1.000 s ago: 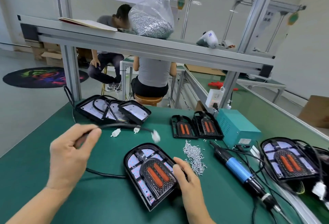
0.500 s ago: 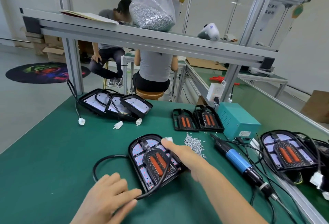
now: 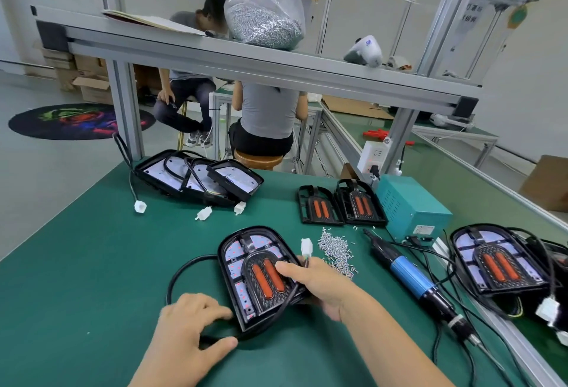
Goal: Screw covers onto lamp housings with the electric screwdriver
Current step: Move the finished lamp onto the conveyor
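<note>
Lamp housing (image 3: 261, 273) with its cover (image 3: 267, 276) on, flat on the green worktop (image 3: 76, 263), front centre. Right hand (image 3: 322, 285) rests on the cover's right side, thumb on the orange lens; its grip holds the cable end, white connector (image 3: 306, 246) sticking up just above the fingers. Left hand (image 3: 187, 334) at the housing's lower-left corner, grip pinched on the black cable (image 3: 184, 266), which loops out left of the housing. Electric screwdriver (image 3: 412, 279) lies untouched on the worktop, right of the loose screw pile (image 3: 336, 248). Two spare covers (image 3: 338, 205) sit behind the pile, beside the teal power supply (image 3: 412, 205). Open housings (image 3: 196, 177) stacked far left.
</note>
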A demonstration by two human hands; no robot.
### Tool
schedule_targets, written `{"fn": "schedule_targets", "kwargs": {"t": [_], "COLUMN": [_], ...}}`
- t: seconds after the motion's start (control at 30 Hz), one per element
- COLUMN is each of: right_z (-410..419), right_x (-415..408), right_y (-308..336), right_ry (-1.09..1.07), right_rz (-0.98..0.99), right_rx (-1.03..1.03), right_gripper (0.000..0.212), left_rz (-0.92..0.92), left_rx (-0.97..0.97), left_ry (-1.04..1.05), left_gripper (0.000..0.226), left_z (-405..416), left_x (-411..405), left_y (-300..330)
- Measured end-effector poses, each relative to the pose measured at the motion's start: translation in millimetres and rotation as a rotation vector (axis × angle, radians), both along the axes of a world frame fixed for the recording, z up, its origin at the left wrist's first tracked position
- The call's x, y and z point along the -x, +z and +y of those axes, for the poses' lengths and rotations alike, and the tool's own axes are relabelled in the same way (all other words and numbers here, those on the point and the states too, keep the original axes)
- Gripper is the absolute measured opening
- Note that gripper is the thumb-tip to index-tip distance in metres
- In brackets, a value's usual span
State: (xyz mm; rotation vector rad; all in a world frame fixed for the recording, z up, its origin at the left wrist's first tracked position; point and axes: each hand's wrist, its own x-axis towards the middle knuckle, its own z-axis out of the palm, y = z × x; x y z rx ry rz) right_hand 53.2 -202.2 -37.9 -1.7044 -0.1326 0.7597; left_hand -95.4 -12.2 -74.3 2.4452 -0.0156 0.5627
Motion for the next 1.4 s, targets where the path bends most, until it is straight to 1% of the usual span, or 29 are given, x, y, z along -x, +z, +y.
{"fn": "schedule_targets", "kwargs": {"t": [0.03,0.07,0.13,0.17,0.2,0.23,0.27,0.3,0.33,0.43,0.47,0.5,0.53,0.57,0.63,0.73,0.77,0.83,0.9,1.03,1.1,1.2,1.23,1.4], "right_z": [-0.2,-1.0,-2.6,-2.6,-2.4,-2.0,-2.1,-2.4,-3.0,-4.2,-4.6,-5.0,-5.8,-6.3,-7.6,-9.8,-11.2,-16.6,-24.6,-49.2,-67.6,-104.8,-119.2,-192.6], "right_x": [1.7,3.9,8.7,11.2,13.5,16.8,19.5,21.5,23.1,25.7,26.1,27.2,28.2,30.0,34.7,42.5,44.9,48.5,50.9,52.8,53.1,55.0,57.2,73.7], "right_y": [-1.7,-3.0,-4.5,-5.1,-5.4,-4.6,-4.8,-5.2,-6.1,-2.6,-1.2,0.4,1.4,2.4,4.8,8.8,10.0,12.2,16.7,27.4,33.2,42.3,45.8,56.5], "right_ry": [-0.030,-0.061,-0.130,-0.162,-0.192,-0.225,-0.255,-0.283,-0.306,-0.350,-0.352,-0.350,-0.344,-0.339,-0.334,-0.314,-0.314,-0.332,-0.371,-0.497,-0.571,-0.711,-0.752,-0.944], "right_rz": [-0.005,-0.013,-0.033,-0.028,-0.009,0.020,0.046,0.062,0.066,0.039,0.021,0.002,-0.021,-0.040,-0.085,-0.177,-0.197,-0.240,-0.288,-0.349,-0.393,-0.512,-0.545,-0.661], "right_rx": [-0.016,-0.038,-0.110,-0.167,-0.227,-0.281,-0.324,-0.355,-0.374,-0.403,-0.410,-0.414,-0.414,-0.414,-0.410,-0.411,-0.415,-0.424,-0.435,-0.453,-0.433,-0.395,-0.390,-0.416], "right_gripper": [0.037,0.031,0.015,0.009,0.006,0.006,0.007,0.009,0.011,0.016,0.016,0.013,0.012,0.013,0.022,0.029,0.030,0.029,0.028,0.022,0.029,0.046,0.048,0.040], "left_rz": [-0.008,0.054,0.269,0.362,0.394,0.377,0.354,0.326,0.294,0.224,0.212,0.210,0.199,0.181,0.131,0.051,0.029,0.014,0.002,-0.006,0.004,0.045,0.065,0.132], "left_rx": [-0.053,-0.074,0.009,0.088,0.164,0.218,0.267,0.365,0.509,1.064,1.261,1.414,1.507,1.531,1.450,1.289,1.244,1.169,1.136,1.091,1.053,1.031,1.022,0.958], "left_ry": [0.080,0.163,0.334,0.387,0.422,0.440,0.440,0.423,0.383,0.212,0.168,0.146,0.134,0.121,0.100,0.091,0.076,0.043,0.022,-0.063,-0.123,-0.223,-0.262,-0.443], "left_gripper": [0.049,0.068,0.108,0.123,0.131,0.133,0.131,0.126,0.119,0.090,0.083,0.080,0.078,0.075,0.071,0.090,0.088,0.074,0.069,0.062,0.059,0.057,0.056,0.057], "left_z": [-2.3,-4.2,-7.8,-8.4,-7.8,-6.5,-4.5,-4.1,-4.4,-10.1,-11.3,-12.9,-14.7,-17.3,-25.5,-41.2,-46.1,-54.9,-63.9,-91.9,-114.1,-156.6,-173.6,-258.9], "left_x": [1.5,1.5,1.9,2.2,1.3,0.0,-1.1,-2.1,-3.5,-11.9,-15.6,-18.6,-20.9,-23.0,-28.1,-41.6,-46.9,-58.0,-69.6,-93.3,-104.5,-119.1,-122.9,-130.4], "left_y": [1.9,3.9,9.7,14.5,15.8,14.2,10.9,9.6,9.9,20.4,25.5,31.3,36.1,40.1,50.9,64.3,67.4,70.4,73.5,81.3,86.9,96.6,100.2,115.1]}}
